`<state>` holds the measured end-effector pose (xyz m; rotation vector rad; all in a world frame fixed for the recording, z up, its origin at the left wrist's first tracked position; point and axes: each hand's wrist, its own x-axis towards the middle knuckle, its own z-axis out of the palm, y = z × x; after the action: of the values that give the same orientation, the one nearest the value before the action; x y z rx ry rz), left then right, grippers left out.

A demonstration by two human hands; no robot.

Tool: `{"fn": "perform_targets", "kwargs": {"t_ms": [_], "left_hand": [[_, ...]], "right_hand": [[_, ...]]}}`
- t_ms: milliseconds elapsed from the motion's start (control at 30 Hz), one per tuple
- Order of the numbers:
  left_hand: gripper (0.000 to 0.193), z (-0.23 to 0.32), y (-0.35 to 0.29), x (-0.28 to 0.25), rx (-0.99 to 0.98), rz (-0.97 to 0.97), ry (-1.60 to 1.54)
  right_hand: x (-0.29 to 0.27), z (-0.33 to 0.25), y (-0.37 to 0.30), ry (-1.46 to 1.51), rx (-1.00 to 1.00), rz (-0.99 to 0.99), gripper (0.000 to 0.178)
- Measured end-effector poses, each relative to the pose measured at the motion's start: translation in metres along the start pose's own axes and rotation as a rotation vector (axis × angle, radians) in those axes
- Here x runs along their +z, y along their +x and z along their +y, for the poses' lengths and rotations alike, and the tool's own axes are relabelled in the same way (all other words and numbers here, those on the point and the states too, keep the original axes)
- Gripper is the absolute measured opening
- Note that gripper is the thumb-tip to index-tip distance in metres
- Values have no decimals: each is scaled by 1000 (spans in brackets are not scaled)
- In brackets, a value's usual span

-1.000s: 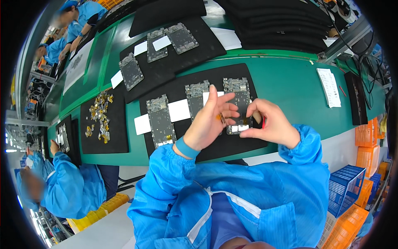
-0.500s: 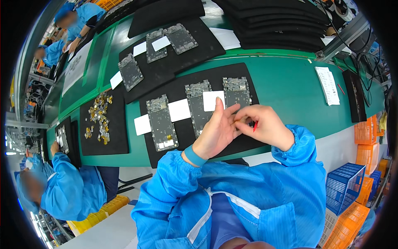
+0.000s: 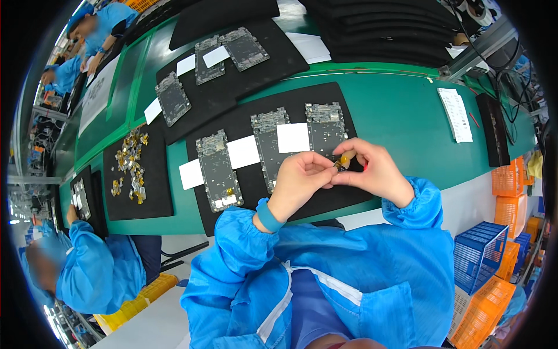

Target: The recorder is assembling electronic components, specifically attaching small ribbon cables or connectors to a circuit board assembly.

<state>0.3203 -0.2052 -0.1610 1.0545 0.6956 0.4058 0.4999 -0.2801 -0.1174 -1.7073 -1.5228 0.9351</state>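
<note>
My left hand and my right hand meet over the near edge of a black foam pad. Both are closed in a pinch, fingertips together at a small amber-and-dark piece; its exact kind is hard to make out. A sliver of red shows inside my right hand. Beyond my hands lie several dark circuit boards: the left board, the middle board and the right board, with white cards between and over them. My left hand partly covers the middle board.
Small gold-and-silver parts are heaped on a pad to the left. Farther back, another black pad carries more boards. A written paper sheet and a long black box are at the right. A co-worker sits at the left.
My left hand has turned from open-palmed to a pinch, meeting the right fingertips. The amber piece now shows between them. The whole view has shifted slightly.
</note>
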Motion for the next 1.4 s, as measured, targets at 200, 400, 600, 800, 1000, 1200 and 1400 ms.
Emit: {"fn": "perform_targets", "kwargs": {"t_ms": [200, 400, 600, 800, 1000, 1200, 1400], "left_hand": [[14, -1, -2, 5, -41, 11, 147], [24, -4, -14, 13, 523, 330, 1154], [43, -6, -16, 10, 600, 353, 1326], [50, -5, -15, 7, 553, 346, 1306], [52, -6, -14, 5, 537, 350, 1278], [53, -8, -14, 5, 535, 353, 1277], [53, -8, -13, 4, 543, 345, 1258]], "right_hand": [[-1, 18, 6, 12, -86, -20, 10], [1, 36, 22, -44, -98, -48, 10], [8, 42, 25, -48, -98, -55, 10], [8, 42, 24, -125, -157, -62, 9], [9, 44, 23, -121, -213, -26, 10], [11, 44, 22, -105, -196, -28, 9], [13, 38, 21, -264, -278, 35, 10]]}}
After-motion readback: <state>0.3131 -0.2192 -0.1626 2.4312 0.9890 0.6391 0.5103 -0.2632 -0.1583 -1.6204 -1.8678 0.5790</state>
